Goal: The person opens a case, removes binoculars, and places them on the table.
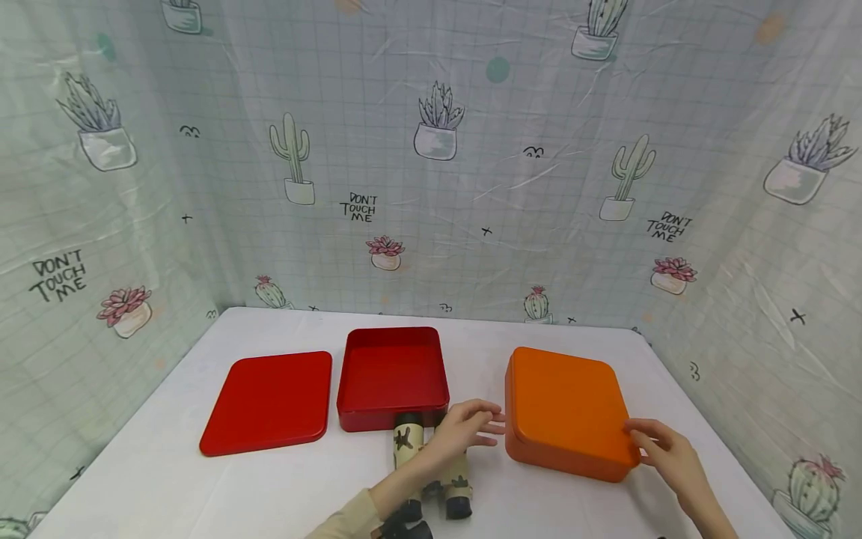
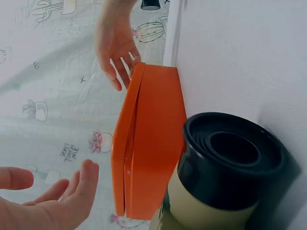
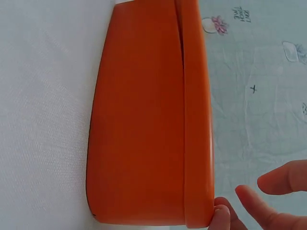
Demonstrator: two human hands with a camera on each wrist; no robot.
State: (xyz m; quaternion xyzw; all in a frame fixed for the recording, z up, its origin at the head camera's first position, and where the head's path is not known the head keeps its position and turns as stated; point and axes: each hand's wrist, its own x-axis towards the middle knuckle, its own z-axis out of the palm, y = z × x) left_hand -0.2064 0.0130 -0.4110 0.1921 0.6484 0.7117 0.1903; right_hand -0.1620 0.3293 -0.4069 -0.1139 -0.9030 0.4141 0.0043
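Note:
A square orange box [image 1: 562, 464] stands on the right half of the table with its orange lid [image 1: 569, 400] on top. In the left wrist view, a narrow wedge-shaped gap shows between lid and box wall. My right hand [image 1: 667, 453] touches the lid's near right corner with its fingertips, thumb and forefinger apart. My left hand [image 1: 465, 430] hovers just left of the box, fingers loosely extended and holding nothing. Below the left forearm lie binoculars [image 1: 458, 479] with tan camouflage barrels and black ends, partly hidden by that arm.
A red box [image 1: 393, 367] sits uncovered behind the binoculars, its inside visible. Left of it, a red lid [image 1: 269, 404] lies flat on the white table [image 1: 168, 486]. A curtain [image 1: 512, 187] printed with cacti surrounds the table at the back and sides.

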